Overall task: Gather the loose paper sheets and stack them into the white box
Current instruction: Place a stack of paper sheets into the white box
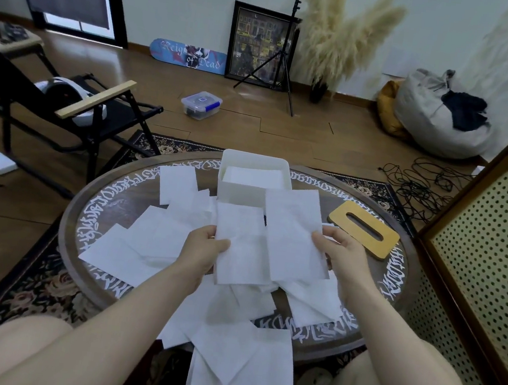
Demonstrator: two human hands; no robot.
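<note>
Several loose white paper sheets (152, 244) lie scattered over the round table (93, 205), some hanging off its near edge (242, 368). The white box (240, 192) stands at the table's far side with sheets inside (254, 176). My left hand (201, 253) pinches one sheet (243, 248) by its left edge, held above the table. My right hand (340, 256) pinches a second sheet (292, 234) by its right edge. The two held sheets overlap slightly in front of the box.
A yellow wooden lid with a slot (363, 233) lies on the table's right side. A perforated cabinet (485, 266) stands close on the right. A black folding chair (75, 108) is at the left, cables (421, 186) on the floor beyond.
</note>
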